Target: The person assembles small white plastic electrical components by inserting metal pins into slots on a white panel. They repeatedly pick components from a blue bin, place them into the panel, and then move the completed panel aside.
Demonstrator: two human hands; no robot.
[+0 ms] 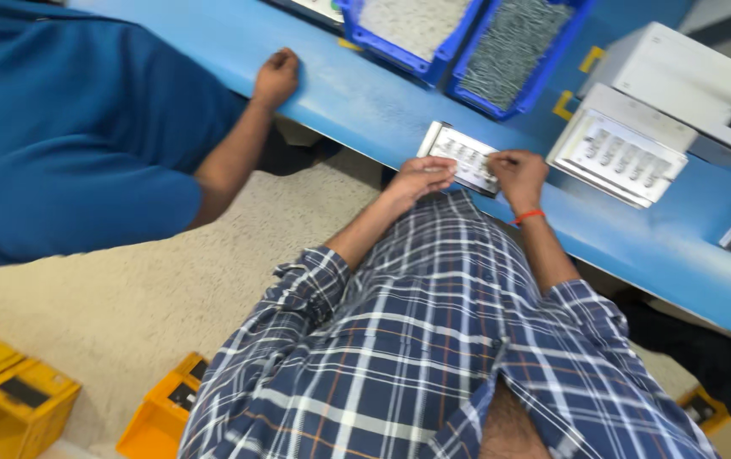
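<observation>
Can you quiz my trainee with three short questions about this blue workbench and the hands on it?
1. True or false: both of the person's hands, left hand and right hand, touch the small white plate.
2. What colour is the band on the right wrist?
3. Where is the co-worker's hand? A on the bench edge; B in a blue bin; C on the plate.

Key: 1 true; 2 orange-red; 3 A.

blue bench (365, 102) | blue bins (467, 38) | white boxes (680, 72) | switch plates (616, 157)
</observation>
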